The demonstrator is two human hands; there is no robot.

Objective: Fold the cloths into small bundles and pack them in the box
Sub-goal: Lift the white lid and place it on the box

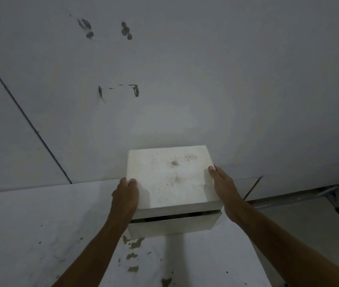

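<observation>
A white square box [174, 224] stands on a white table [40, 224] against the wall. Its white lid [170, 177] sits a little above the base, with a dark gap along the near edge. My left hand [126, 193] grips the lid's left side, thumb on top. My right hand [223, 185] holds the lid's right side with the fingers lying along its edge. No cloths are visible; the inside of the box is hidden by the lid.
The white wall [164, 79] rises right behind the box, with dark marks and small holes. The table surface has chipped paint patches [132, 255] in front of the box. A lower grey surface [299, 224] lies to the right, with a dark gap beyond it.
</observation>
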